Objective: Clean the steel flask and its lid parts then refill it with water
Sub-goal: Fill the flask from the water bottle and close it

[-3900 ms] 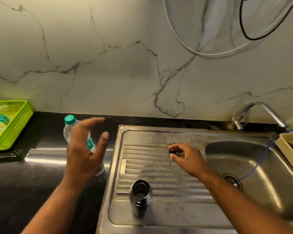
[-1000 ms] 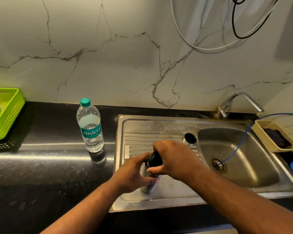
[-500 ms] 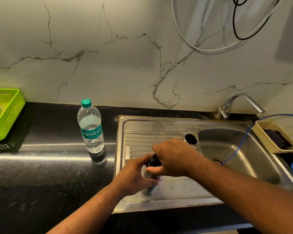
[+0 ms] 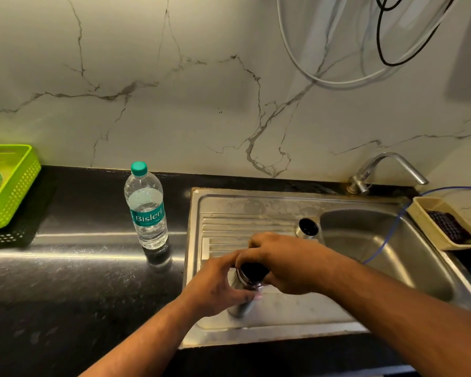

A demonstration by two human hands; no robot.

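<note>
– Both hands busy? Where's the flask?
– Yes. I see the flask [image 4: 239, 308] at the front of the sink [image 4: 256, 331], on the draining board. Left hand [image 4: 218, 284] has its fingers wrapped round the steel body. Right hand [image 4: 288, 265] sits over the top, fingers curled on the black stopper [image 4: 253, 270] in the mouth.
– Surroundings?
– Black worktop [image 4: 79, 281], veined marble wall [image 4: 174, 104], hoses [image 4: 337, 81] looped up top. Water bottle [image 4: 147, 210] capped and upright, just left of the sink. Steel lid cup [image 4: 307, 227] on the board by the basin edge. Green basket [image 4: 14, 191] far left, tap [image 4: 386, 164] back right, beige tray [image 4: 430, 232] with a dark scrubber [image 4: 449, 225] right of the basin.
– Delta vs 3.9 s back?
– Flask stood open and untouched then; left hand was out by the bottle, right hand further back on the board. Half a second back: same grip.
</note>
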